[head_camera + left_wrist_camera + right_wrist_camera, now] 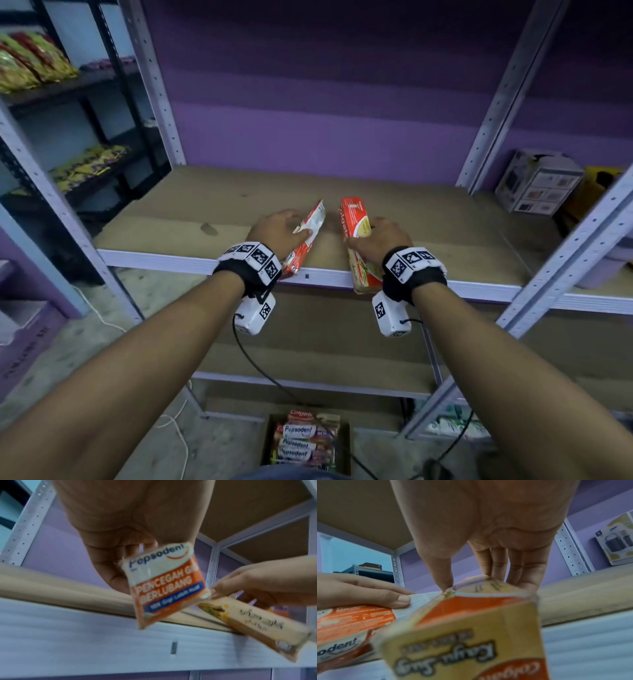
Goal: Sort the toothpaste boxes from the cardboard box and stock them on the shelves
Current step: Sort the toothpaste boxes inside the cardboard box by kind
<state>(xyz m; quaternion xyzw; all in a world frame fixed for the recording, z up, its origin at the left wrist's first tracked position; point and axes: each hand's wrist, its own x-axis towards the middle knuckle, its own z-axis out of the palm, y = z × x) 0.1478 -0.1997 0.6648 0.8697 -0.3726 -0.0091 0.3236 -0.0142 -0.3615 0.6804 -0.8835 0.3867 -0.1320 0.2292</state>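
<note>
Our left hand (279,233) grips a Pepsodent box (306,236) and our right hand (383,236) grips a Colgate box (356,233), fingers curled round each. We hold both boxes side by side, a little apart, over the front edge of the brown shelf board (428,226), their near ends overhanging its white rail. Below us, on the floor, the cardboard box (345,445) holds more Pepsodent and Colgate cartons.

"Pepsodent" box (164,584), "Colgate" box (356,240)
</note>
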